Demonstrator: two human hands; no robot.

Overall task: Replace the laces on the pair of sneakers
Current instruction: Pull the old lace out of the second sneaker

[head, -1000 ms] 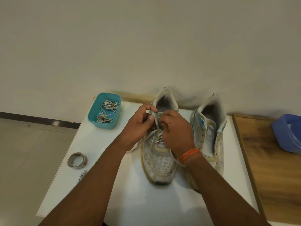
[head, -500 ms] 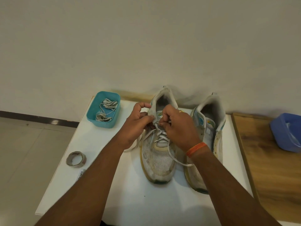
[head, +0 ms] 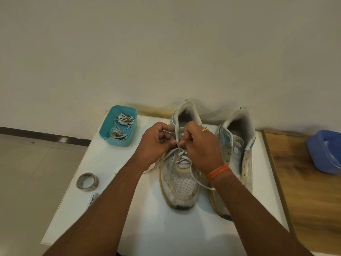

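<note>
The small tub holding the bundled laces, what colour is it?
Teal; the tub shows clearly in the head view, at the white table's far left corner.

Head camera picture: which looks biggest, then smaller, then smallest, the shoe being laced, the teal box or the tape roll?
1. The shoe being laced looks biggest.
2. The teal box comes next.
3. The tape roll looks smallest, although it lies nearer the camera than the box.

On the table (head: 147,228) two sneakers stand side by side, toes toward the person, the left sneaker (head: 180,185) under both hands, the right sneaker (head: 238,145) beside it, with a tub (head: 118,140) of laces (head: 121,126) far left and a tape roll (head: 87,182) nearer.
</note>
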